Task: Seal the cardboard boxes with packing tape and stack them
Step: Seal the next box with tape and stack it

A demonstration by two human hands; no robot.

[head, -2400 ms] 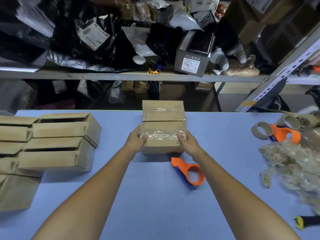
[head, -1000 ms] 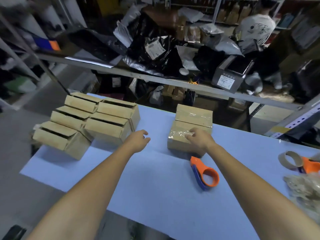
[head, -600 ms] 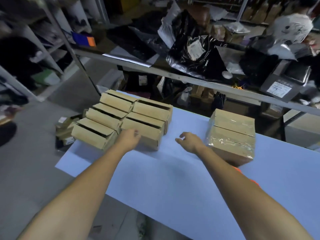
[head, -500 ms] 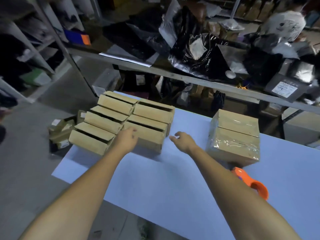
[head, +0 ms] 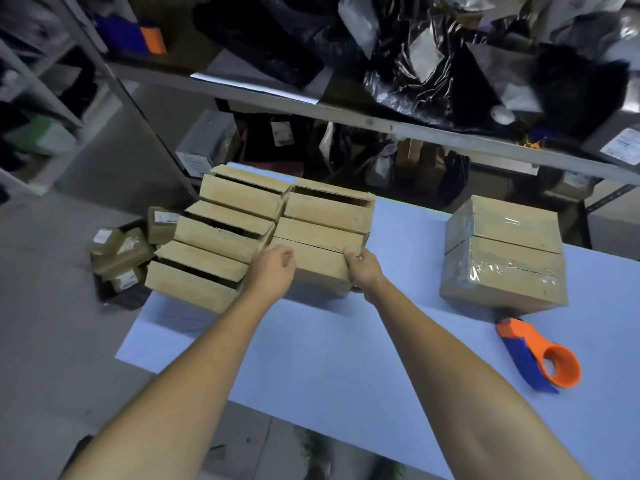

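Several unsealed cardboard boxes [head: 235, 216] stand in two columns at the table's left end. My left hand [head: 273, 268] and my right hand [head: 362, 271] hold the nearest box of the right column [head: 320, 270], one at each end, with fingers curled over its edges. Two taped boxes [head: 505, 251] sit side by side on the right, shiny tape across their tops. An orange and blue tape dispenser [head: 540, 355] lies on the table in front of them.
The light blue table [head: 346, 358] ends just left of the unsealed boxes. Small labelled parcels [head: 124, 251] lie on the floor beyond that edge. A metal shelf [head: 381, 123] loaded with black bags runs behind the table.
My hands left the taped box, and my view swung left. Both hands reached to the unsealed boxes and now hold the nearest one by its ends.
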